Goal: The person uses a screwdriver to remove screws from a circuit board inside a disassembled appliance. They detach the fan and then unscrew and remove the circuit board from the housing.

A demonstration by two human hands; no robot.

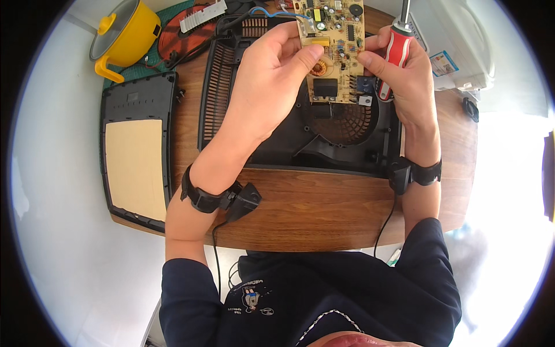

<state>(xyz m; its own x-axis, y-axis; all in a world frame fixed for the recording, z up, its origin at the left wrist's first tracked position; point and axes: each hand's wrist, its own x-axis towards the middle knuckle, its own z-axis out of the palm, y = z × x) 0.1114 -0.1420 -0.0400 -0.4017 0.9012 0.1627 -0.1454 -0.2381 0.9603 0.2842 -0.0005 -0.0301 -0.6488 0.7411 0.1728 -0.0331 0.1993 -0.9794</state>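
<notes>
Between my two hands is a tan circuit board point(341, 63), its parts facing up: a copper coil, a yellow component, a black block and a round black buzzer. My left hand point(277, 75) grips its left edge, thumb on top near the coil. At its right edge, my right hand point(404, 75) pinches the board with thumb and finger. That same hand also holds a red-handled screwdriver point(398, 49), shaft pointing up and away. Below the board lies a black plastic housing point(272, 147) with slotted vents and a round fan grille. A blue wire runs to the board's upper left.
A black-framed panel with a cream sheet point(134, 165) lies at left. Behind it are a yellow pot point(130, 40), a copper coil disc point(185, 37) and a silver heatsink point(202, 15) on a green mat. A white appliance point(462, 52) stands at back right.
</notes>
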